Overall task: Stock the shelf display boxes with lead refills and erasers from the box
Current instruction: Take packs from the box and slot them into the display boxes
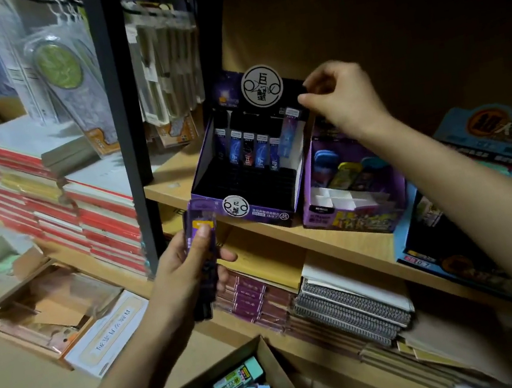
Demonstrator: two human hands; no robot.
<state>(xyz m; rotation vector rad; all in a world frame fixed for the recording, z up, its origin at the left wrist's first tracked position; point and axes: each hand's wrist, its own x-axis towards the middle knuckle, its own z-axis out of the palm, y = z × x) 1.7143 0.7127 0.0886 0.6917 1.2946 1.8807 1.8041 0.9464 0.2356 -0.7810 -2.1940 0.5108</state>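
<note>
The cardboard box [276, 363] of stock sits on the floor at six o'clock, with paper-sleeved erasers [240, 377] and dark refill packs heaped loosely inside.

On the wooden shelf [339, 242] near the middle of the view stands the black-and-purple refill display box [271, 213]. A short row of standing refills [249, 151] fills part of its back tier, and the stepped slots in front are bare. Touching it at three o'clock is the purple eraser display box [352, 217], part filled, with white dividers showing.

The right hand [344, 102], at one o'clock of the refill display box, has thumb and forefinger pressed together on the top end of a single lead refill case [289, 135]. The case leans at the right end of the back row and looks not quite seated, though blur makes the exact contact hard to read.

The left hand [189, 271], at seven o'clock of the same box and just below the shelf edge, is curled round a bundle of refill cases [202, 232], with the thumb lying along the top one.

These cases are likely light, stiff and smooth plastic, so a bundle may fan or slip. I judge that each case is best pinched by its narrow sides near the cap end and lowered upright into a slot. The leads inside are brittle, so a gentle set-down suits better than a drop.
</note>
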